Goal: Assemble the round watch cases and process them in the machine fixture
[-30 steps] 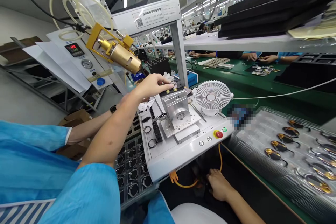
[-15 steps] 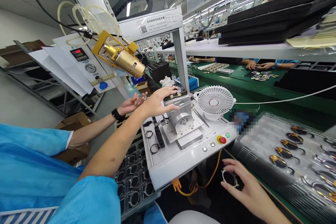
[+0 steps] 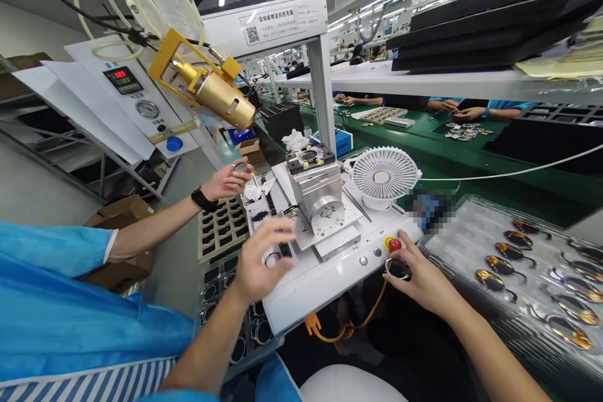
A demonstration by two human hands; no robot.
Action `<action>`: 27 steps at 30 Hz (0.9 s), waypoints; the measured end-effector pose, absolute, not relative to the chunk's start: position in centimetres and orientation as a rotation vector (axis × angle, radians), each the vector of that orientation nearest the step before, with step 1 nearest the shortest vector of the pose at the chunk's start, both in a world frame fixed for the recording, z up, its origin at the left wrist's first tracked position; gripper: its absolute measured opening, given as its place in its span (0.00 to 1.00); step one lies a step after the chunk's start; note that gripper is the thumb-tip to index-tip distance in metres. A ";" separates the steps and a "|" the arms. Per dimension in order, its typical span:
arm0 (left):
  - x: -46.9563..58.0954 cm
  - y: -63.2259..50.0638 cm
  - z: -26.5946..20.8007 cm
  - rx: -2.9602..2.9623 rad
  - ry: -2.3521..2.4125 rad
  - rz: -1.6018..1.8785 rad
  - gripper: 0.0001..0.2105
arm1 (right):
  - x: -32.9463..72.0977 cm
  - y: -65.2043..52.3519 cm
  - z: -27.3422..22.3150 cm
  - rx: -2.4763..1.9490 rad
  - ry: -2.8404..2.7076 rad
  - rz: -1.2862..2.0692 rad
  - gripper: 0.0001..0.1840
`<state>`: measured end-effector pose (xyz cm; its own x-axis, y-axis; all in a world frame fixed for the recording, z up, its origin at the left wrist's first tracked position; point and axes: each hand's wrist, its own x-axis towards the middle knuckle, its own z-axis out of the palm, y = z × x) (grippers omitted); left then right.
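Observation:
My left hand [image 3: 264, 257] hangs over the front left of the white machine base [image 3: 301, 298]. Its fingers are apart with nothing in them, slightly blurred. Near the red button [image 3: 394, 244], my right hand [image 3: 417, 267] pinches a round silver-rimmed watch case [image 3: 398, 269] with a dark centre. On the metal block [image 3: 320, 191] at the machine's middle sits a black fixture [image 3: 296, 166] with yellow pieces, and a round ring [image 3: 309, 156] lies in it. Loose black rings on the base are partly covered by my left hand.
A co-worker's hand [image 3: 226, 181] with a black wristband holds a ring at left. The gold dispensing head [image 3: 226, 100] hangs over the machine. A white fan [image 3: 384, 174] stands right of the block. Trays of round parts [image 3: 518, 240] lie right and below left.
My left hand has left the fixture and come down toward the base's front, uncovering the ring. My right hand has risen leftward with the watch case. The co-worker's hand has shifted slightly left.

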<state>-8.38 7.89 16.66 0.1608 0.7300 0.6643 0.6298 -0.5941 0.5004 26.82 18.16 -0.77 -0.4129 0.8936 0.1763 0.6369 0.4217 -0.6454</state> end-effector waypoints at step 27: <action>3.4 3.3 3.4 0.657 0.517 1.196 0.28 | 21.4 7.5 7.9 -0.676 -2.026 0.667 0.31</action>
